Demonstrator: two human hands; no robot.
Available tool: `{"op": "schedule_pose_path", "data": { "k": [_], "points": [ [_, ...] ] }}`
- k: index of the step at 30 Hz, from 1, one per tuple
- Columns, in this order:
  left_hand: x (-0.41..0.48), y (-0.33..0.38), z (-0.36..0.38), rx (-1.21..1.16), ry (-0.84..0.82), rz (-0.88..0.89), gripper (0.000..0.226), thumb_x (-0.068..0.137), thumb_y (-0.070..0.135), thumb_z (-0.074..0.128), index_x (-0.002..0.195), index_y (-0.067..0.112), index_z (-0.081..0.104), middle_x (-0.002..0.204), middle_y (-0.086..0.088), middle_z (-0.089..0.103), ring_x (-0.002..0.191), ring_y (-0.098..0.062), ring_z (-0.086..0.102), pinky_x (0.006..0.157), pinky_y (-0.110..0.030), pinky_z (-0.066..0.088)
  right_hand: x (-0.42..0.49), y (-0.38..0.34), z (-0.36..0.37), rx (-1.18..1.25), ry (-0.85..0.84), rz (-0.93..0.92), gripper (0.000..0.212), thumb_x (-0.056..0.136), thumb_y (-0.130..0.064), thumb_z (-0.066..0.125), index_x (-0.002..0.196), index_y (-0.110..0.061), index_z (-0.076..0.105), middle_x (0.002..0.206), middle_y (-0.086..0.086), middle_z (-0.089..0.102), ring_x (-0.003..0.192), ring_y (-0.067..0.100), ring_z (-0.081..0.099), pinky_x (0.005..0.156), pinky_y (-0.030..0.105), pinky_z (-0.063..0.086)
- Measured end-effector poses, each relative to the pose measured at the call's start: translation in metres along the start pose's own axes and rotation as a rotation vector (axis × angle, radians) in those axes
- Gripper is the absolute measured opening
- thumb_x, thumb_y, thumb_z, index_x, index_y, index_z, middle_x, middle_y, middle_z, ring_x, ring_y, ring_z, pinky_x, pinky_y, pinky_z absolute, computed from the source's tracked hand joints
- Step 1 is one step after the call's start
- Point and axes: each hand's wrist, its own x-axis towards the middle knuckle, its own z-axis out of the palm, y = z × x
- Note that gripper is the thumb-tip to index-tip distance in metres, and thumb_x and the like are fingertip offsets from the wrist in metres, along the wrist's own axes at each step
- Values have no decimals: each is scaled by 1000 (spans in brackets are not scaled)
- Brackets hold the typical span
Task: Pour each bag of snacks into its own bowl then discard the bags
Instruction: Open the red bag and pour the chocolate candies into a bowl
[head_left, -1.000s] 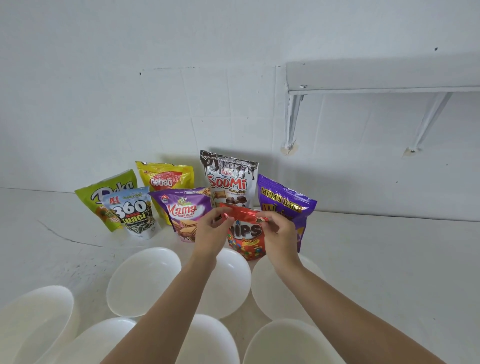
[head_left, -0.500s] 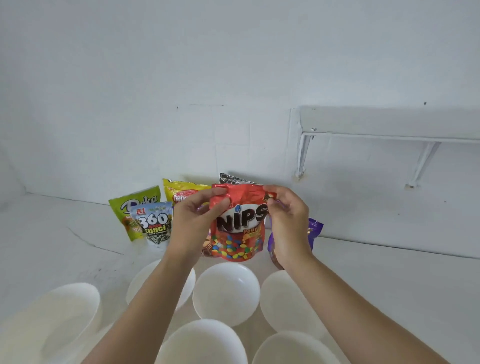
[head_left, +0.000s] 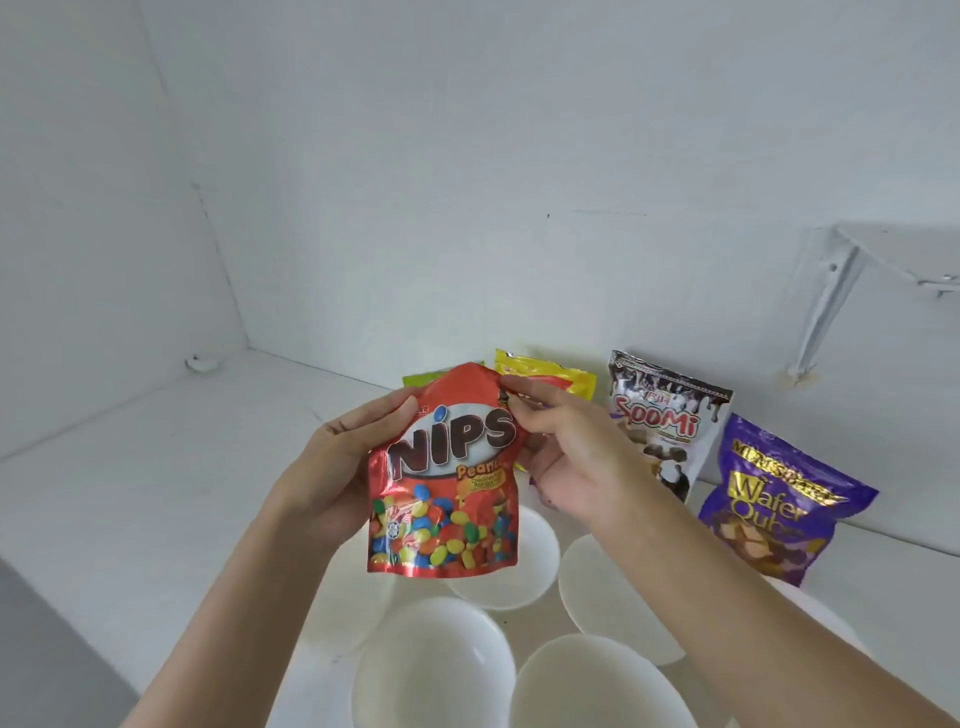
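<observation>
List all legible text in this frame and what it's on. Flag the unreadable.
"NIPS": red bag, logo.
"Peanu", cut off at the edge: same bag; print below too small to read.
"Soomi": black-and-white bag; word above it blurred.
"Wafer Qube": purple bag; gold banner above blurred, maybe "MUM'S BAKE".
Print hidden or unreadable: yellow bag, green bag.

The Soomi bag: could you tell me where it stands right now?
In the head view, the Soomi bag stands right of centre by the back wall, between the yellow bag and the purple wafer bag.
</observation>
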Motion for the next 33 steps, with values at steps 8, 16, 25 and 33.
{"op": "schedule_pose_path", "data": {
  "k": [8,16,25,33],
  "points": [
    [24,53,-113,220,169,356,31,74,11,77,105,10,78,102,-13,77,93,-28,76,72,-34,64,67,50,93,-122,11,-99,18,91,7,60,97,-5,72,85,10,75,78,24,70,68,31,55],
    [64,72,-199,529,346,467,19,90,3,74,103,17,71,85,-3,71,70,-14,76,51,-16,49,134,102,153,-520,-17,-397,17,92,3,63,96,-11,71,90,12,76,81,14,69,75,22,55],
    [88,10,-273,726,385,215,22,94,13,70,106,30,65,93,-5,75,85,-20,75,54,-20,50,183,190,148,-710,-8,-187,20,94,1,60,95,-15,72,84,6,77,83,20,72,77,32,60],
    [78,-33,-296,795,321,133,22,96,12,68,109,29,66,92,0,76,80,-13,77,70,-27,57,185,224,126,-975,-34,-72,20,90,-8,66,96,-26,74,89,5,72,88,25,70,76,41,61]
  ]
}}
